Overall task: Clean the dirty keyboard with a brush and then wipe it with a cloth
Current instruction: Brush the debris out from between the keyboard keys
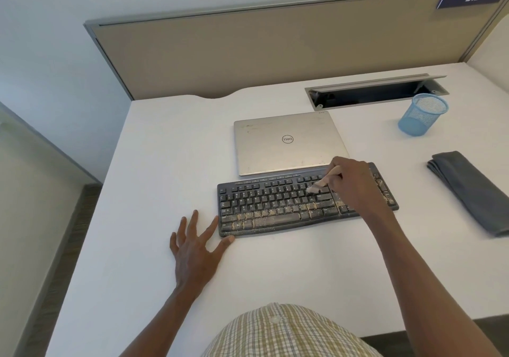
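From the head view we see the keyboard (305, 205) lying on the white worktop (154, 163), just in front of a closed laptop (289, 141). Our right hand (349, 177) reaches over the keyboard's upper right part, its grip curled round the handle of a small brush (323, 181), whose pale bristles touch the keys near the right end of the upper rows. Our left hand (197, 243) lies flat on the worktop with fingers spread and holding nothing; the forefinger and thumb touch the keyboard's near left corner, which we judge is bracing it. We take this to be the brushing step, and only partly done: the upper rows look fairly dark and clean, while crumbs thickly cover the bottom rows, the space bar and the number pad on the right. The next move, we think, calls for sweeping the bristles down across those lower rows and the pad, with the left hand steadying the board. The folded grey cloth (468, 191) waits untouched, well apart to the right, and a blue mesh cup (421, 114) stands beyond it.
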